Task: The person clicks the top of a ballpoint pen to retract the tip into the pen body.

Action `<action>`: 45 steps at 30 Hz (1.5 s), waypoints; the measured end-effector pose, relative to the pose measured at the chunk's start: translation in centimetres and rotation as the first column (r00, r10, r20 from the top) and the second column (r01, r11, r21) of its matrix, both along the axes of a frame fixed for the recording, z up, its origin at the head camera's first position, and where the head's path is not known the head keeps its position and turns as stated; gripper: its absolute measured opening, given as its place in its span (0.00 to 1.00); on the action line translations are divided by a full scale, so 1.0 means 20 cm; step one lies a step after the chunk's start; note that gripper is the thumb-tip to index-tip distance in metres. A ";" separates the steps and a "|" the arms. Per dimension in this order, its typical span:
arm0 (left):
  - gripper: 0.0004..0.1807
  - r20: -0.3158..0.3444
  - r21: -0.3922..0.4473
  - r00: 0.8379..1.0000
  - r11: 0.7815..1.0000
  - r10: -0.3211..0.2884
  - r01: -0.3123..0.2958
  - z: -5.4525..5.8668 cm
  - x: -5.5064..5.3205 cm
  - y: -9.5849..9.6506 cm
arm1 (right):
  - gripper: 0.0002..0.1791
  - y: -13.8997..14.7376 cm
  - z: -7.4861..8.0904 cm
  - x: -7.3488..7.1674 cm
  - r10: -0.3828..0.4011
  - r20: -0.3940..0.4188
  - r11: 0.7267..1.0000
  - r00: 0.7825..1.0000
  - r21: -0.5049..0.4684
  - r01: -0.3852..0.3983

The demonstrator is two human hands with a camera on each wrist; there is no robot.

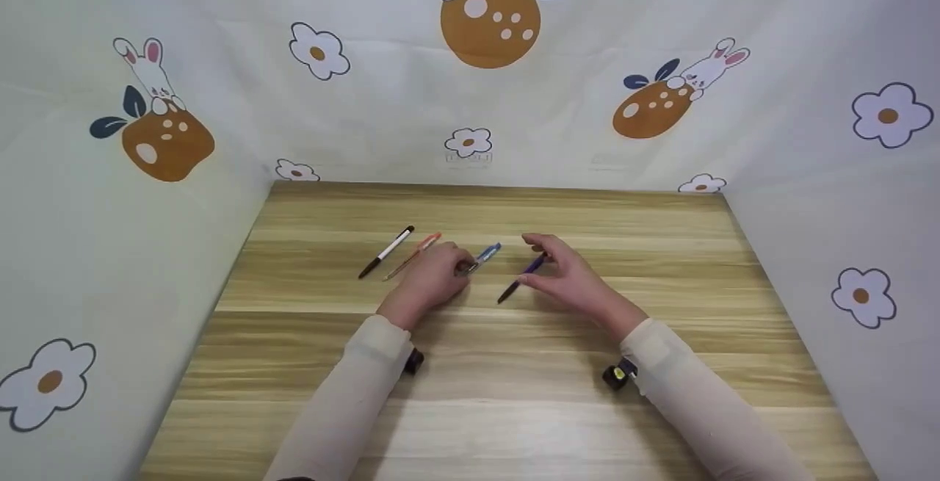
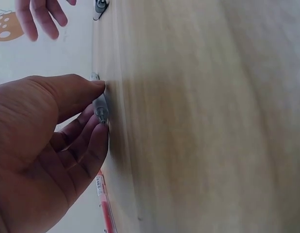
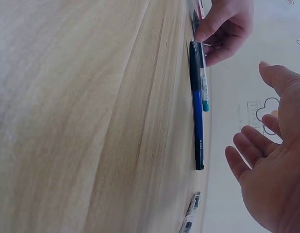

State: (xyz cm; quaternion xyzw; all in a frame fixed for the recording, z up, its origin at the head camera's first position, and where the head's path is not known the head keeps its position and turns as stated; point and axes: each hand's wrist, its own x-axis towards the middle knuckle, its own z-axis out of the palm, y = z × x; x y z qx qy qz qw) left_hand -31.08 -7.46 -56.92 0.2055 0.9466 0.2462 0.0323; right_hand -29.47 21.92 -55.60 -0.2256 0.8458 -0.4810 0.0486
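Note:
My left hand (image 1: 435, 274) is low over the table, thumb and fingers pinching the tip end of a clear pen (image 1: 487, 252) with a light blue end. In the left wrist view, that pen's grey tip (image 2: 101, 109) shows between thumb and fingers. My right hand (image 1: 569, 279) is held above a dark blue pen (image 3: 198, 128) with a black grip. Its fingers are spread and loosely bent, apart from the pen in the right wrist view. A further pen (image 3: 190, 213), clear with dark print, lies partly in view there; in the head view I cannot make it out.
Left of my left hand lie a red-ended clear pen (image 1: 431, 241) and a white pen (image 1: 386, 252) with black ends. The wood-grain table (image 1: 499, 393) is bounded by printed fabric walls (image 1: 382, 114) at the back and both sides.

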 end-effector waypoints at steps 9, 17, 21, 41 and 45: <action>0.10 -0.026 -0.006 1.000 1.000 -0.012 0.011 0.00 0.00 0.00 | 0.42 -0.01 0.01 0.00 -0.002 -0.003 1.000 1.000 -0.018 0.002; 0.13 0.021 0.053 1.000 0.999 0.003 -0.004 0.01 0.00 0.00 | 0.41 -0.01 0.00 0.00 -0.008 -0.011 0.999 1.000 -0.032 0.008; 0.15 0.064 0.154 0.998 0.988 -0.005 -0.005 0.01 0.00 -0.01 | 0.39 -0.01 0.01 0.00 -0.016 -0.002 0.998 1.000 -0.057 0.016; 0.19 0.281 0.694 0.948 0.713 -0.150 -0.093 0.08 0.06 0.06 | 0.27 -0.11 0.12 -0.07 -0.159 0.187 0.907 0.969 -0.361 0.219; 0.18 0.316 0.755 0.926 0.646 -0.207 -0.113 0.08 0.08 0.10 | 0.27 -0.14 0.14 -0.08 -0.143 0.254 0.857 0.957 -0.451 0.248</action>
